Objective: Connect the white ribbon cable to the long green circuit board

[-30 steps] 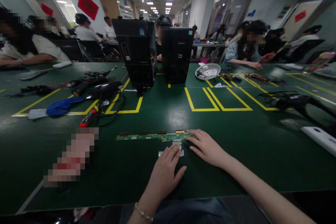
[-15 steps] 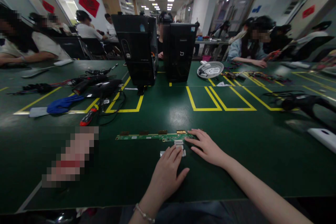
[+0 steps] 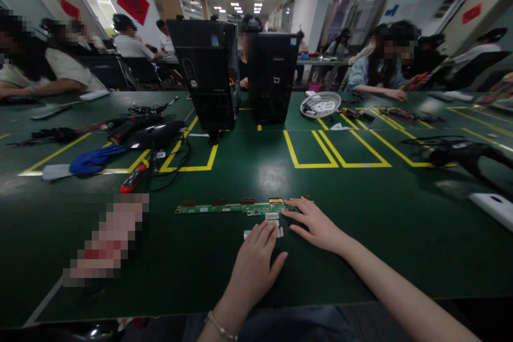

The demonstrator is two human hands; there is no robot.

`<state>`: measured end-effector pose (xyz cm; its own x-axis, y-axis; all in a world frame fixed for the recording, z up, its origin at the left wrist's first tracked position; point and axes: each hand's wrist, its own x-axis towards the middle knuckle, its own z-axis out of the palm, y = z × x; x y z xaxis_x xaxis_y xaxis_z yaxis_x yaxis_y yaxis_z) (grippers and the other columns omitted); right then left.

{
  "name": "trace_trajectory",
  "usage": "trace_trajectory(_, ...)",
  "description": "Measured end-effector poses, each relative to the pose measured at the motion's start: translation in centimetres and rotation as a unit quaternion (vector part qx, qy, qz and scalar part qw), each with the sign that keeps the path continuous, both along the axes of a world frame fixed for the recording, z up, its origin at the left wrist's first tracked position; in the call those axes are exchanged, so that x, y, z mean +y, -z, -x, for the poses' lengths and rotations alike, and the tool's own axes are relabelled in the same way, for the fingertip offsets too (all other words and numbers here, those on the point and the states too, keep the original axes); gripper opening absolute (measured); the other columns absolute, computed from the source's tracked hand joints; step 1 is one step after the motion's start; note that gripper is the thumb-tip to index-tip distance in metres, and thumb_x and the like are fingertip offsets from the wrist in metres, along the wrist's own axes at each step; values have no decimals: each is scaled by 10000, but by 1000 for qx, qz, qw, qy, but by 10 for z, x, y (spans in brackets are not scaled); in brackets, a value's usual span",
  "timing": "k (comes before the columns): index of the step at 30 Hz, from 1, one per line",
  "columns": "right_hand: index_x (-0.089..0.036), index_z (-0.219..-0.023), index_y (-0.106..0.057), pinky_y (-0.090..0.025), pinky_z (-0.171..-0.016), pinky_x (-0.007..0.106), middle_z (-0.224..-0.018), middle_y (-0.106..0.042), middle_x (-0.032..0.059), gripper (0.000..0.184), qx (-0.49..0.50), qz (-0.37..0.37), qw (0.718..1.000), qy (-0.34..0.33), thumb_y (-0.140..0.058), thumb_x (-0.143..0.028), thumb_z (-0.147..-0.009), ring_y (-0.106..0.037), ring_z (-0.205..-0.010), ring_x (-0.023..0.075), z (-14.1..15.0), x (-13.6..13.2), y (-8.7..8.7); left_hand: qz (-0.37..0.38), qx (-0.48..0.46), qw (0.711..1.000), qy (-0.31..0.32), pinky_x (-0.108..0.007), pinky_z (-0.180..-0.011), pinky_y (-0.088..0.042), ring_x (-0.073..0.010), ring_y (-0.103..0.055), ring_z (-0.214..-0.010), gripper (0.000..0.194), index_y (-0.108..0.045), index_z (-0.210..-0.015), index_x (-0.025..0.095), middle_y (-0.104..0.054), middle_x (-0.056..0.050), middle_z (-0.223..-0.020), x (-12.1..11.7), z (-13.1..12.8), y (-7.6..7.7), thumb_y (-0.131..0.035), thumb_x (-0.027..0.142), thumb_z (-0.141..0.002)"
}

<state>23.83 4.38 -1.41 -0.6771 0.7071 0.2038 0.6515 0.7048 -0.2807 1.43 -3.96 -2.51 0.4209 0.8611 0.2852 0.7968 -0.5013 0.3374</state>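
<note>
A long, narrow green circuit board (image 3: 216, 209) lies flat on the green table (image 3: 168, 267), with several copper-coloured tabs along its far edge. From its near side a short white flat cable (image 3: 272, 217) comes toward me. My left hand (image 3: 258, 251) lies over this cable, fingers stretched out and fingertips resting on it, so part of the cable is hidden. My right hand (image 3: 312, 222) spreads its fingers over the right end of the board, touching it and covering part of it. Neither hand is gripping anything.
Two black computer towers (image 3: 208, 80) stand across the table. To the left lie a red-and-black screwdriver (image 3: 133, 179), a blue glove (image 3: 96, 159) and black cables. A white basket (image 3: 320, 104) sits behind, a white device (image 3: 495, 208) at right. Other people sit around.
The view has shifted very slightly. Both hands and the circuit board keep their positions relative to each other.
</note>
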Motion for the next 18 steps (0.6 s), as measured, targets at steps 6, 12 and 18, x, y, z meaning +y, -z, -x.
trace_trajectory(6,-290,-1363,-517,-270,-1134,523,-1456,-446,65,440,-1,16,1000,-23,-492,-410,-941,-353,-1375,222,-1,1,-1,8,11,1000,-2,-496,-1094,-385,-283,-464,-1314,467,-465,-1347,123,-540,-148,-1387,1,-1,-1,-506,333,-932)
trace_trajectory(12,-286,-1372,-507,-264,-1138,519,-1458,-444,69,463,1,23,999,-31,-512,-421,-928,-344,-1382,223,-3,2,-2,14,14,1000,24,-501,-1084,-393,-286,-451,-1327,491,-449,-1369,146,-522,-145,-1409,2,4,-5,-510,361,-932)
trace_trajectory(18,-292,-1389,-488,-264,-1141,511,-1472,-426,64,479,7,29,999,-37,-512,-421,-929,-327,-1392,223,-5,2,-2,30,14,998,49,-484,-1090,-387,-271,-449,-1330,520,-412,-1410,188,-504,-125,-1430,7,11,-7,-518,370,-935)
